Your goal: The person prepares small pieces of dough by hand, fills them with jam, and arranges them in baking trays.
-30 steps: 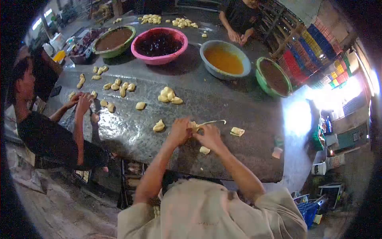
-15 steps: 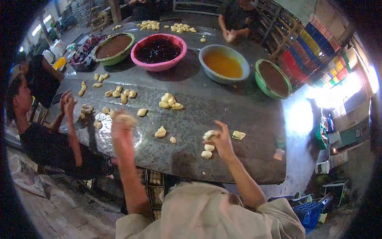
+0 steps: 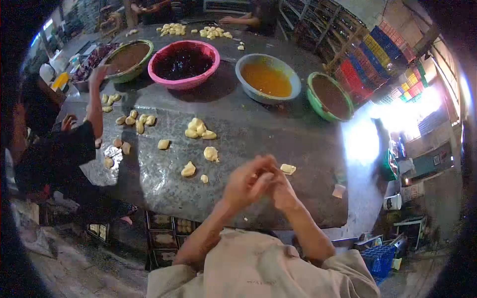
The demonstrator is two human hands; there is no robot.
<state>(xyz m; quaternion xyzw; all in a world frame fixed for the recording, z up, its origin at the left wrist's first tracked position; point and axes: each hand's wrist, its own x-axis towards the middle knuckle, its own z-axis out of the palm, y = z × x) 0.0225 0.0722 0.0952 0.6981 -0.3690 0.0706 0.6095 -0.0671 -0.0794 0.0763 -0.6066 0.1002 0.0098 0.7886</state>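
My left hand [image 3: 244, 185] and my right hand [image 3: 282, 187] are together over the near part of the table, fingers curled and partly blurred. A pale bit, seemingly dough, shows between them; most of what they enclose is hidden. Just right of my right hand lies a flat piece of dough [image 3: 287, 169]. To the left of my hands are a rounded dough piece [image 3: 211, 154], a lumpy dough piece [image 3: 188, 169] and a small dough scrap [image 3: 204, 179]. A dough pile [image 3: 198, 128] sits farther back.
Across the table stand a pink basin [image 3: 212, 74] of dark filling, a grey basin [image 3: 294, 94] of orange liquid and green basins [image 3: 349, 107] of brown contents. A co-worker's arm [image 3: 94, 109] reaches over the left side. Stacked crates [image 3: 370, 59] stand at right.
My left hand has come right to meet my right hand. A rounded dough piece now lies left of them. Two dough balls below my right hand are no longer visible. The left co-worker's arm reaches farther out.
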